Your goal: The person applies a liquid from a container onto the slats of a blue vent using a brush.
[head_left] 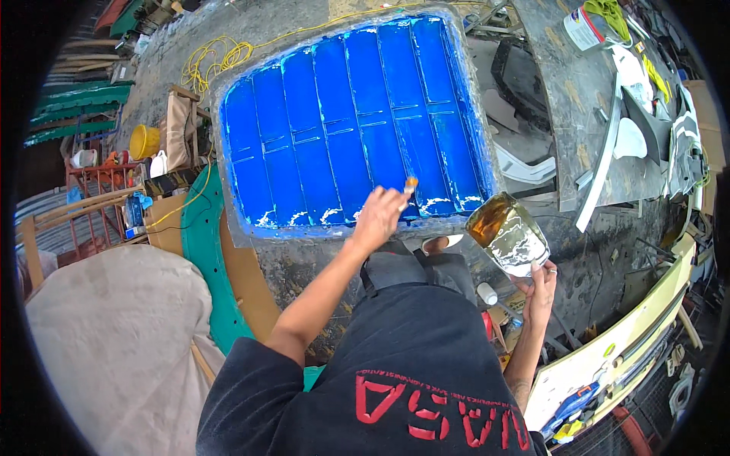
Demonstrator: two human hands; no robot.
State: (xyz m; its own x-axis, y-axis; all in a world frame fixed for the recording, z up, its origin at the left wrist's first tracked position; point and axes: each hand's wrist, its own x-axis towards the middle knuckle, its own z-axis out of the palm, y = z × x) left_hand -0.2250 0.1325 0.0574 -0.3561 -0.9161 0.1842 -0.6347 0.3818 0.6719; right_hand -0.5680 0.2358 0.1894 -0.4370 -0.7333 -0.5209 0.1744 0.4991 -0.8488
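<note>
My left hand is closed around a small paintbrush with orange-brown bristles. The brush is over the near part of a large blue mould, a rounded panel with raised ribs and light blue and white smears along its edges. Whether the bristles touch the surface I cannot tell. My right hand grips a cut-open container near the mould's near right corner. Amber liquid shows inside it, and white streaks mark its wall. The container is tilted, its opening facing up.
A white bottle lies on the floor by my feet. Black and white moulded parts sit right of the mould. A white bucket stands far right. A yellow cable coils at the far left, and a beige cloth-covered object fills the near left.
</note>
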